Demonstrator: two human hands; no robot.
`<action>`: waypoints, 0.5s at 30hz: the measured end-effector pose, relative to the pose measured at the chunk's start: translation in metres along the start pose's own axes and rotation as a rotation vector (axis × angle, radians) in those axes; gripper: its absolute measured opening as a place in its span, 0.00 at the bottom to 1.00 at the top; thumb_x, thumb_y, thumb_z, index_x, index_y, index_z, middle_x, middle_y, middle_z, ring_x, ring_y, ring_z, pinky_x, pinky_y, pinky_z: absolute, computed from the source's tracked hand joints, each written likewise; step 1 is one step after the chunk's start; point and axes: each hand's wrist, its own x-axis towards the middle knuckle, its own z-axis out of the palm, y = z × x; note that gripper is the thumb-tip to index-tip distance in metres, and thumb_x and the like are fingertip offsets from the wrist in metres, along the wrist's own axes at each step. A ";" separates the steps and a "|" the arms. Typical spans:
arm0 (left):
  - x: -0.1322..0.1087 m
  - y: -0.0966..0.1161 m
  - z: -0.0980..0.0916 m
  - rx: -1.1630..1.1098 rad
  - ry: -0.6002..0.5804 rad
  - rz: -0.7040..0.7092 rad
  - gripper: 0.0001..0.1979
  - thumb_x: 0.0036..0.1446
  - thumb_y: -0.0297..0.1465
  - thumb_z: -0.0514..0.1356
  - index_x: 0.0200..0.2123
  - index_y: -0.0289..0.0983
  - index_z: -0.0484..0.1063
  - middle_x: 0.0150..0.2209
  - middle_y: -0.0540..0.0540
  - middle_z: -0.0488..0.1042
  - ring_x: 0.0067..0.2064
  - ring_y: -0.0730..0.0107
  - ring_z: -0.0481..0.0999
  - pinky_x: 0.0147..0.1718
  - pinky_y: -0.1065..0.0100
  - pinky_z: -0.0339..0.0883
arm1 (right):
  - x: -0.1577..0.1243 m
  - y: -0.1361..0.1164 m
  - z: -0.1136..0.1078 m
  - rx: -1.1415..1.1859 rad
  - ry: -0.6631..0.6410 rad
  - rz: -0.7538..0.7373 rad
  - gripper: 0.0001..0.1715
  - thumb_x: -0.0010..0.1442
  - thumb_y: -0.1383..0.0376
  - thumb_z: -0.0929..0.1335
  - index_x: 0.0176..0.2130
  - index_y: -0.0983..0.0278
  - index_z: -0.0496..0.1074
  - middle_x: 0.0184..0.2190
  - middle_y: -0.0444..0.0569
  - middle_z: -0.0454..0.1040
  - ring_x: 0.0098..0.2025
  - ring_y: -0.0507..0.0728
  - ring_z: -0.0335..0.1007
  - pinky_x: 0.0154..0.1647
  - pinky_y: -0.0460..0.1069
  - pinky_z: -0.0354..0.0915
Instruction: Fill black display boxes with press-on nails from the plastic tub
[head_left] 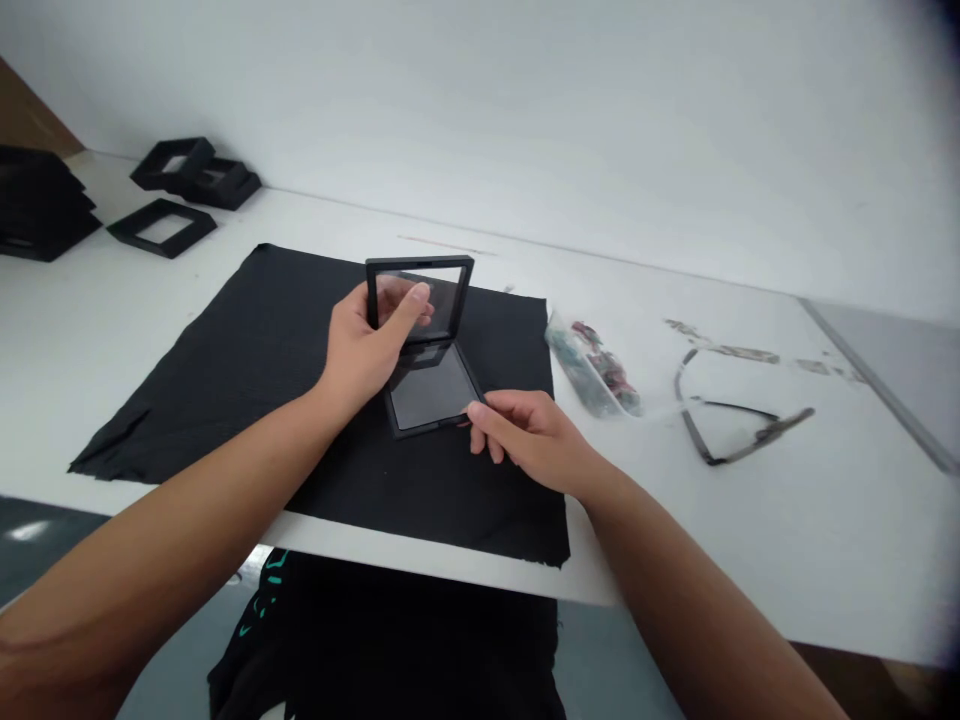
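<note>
A black hinged display frame [431,392] with clear film panels stands opened over a black cloth [300,330]. Its upper half tilts upward, while the lower half lies nearly flat. My left hand [379,335] grips the raised half at its left side, thumb in front of the clear film and fingers visible behind it. With thumb and fingers, my right hand [521,435] pinches the front right corner of the lower half. I cannot tell whether the lower half touches the cloth.
Several black frames [176,165] lie at the back left, beside a black stack [41,205]. Right of the cloth are a clear plastic bag [592,370] with red and green contents and a pair of glasses [709,460]. A white wall [525,130] rises behind the table.
</note>
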 end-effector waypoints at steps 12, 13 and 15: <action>0.030 -0.039 -0.027 0.305 0.008 0.042 0.23 0.52 0.42 0.70 0.49 0.38 0.75 0.42 0.44 0.80 0.40 0.66 0.80 0.42 0.64 0.74 | -0.052 0.006 -0.065 -1.087 0.647 -0.067 0.28 0.59 0.45 0.70 0.48 0.62 0.77 0.43 0.56 0.80 0.46 0.69 0.73 0.37 0.57 0.66; 0.031 -0.044 -0.029 0.320 0.026 0.036 0.28 0.50 0.41 0.71 0.53 0.38 0.72 0.47 0.42 0.78 0.43 0.65 0.79 0.43 0.63 0.74 | -0.054 0.012 -0.071 -1.150 0.572 -0.045 0.28 0.59 0.46 0.70 0.50 0.63 0.76 0.46 0.57 0.80 0.48 0.71 0.73 0.40 0.59 0.67; 0.033 -0.051 -0.031 0.378 0.109 0.081 0.38 0.48 0.43 0.71 0.60 0.39 0.65 0.57 0.39 0.71 0.51 0.60 0.77 0.48 0.59 0.73 | -0.057 0.024 -0.080 -1.218 0.456 -0.024 0.23 0.63 0.53 0.68 0.49 0.66 0.76 0.48 0.60 0.80 0.48 0.71 0.75 0.42 0.62 0.69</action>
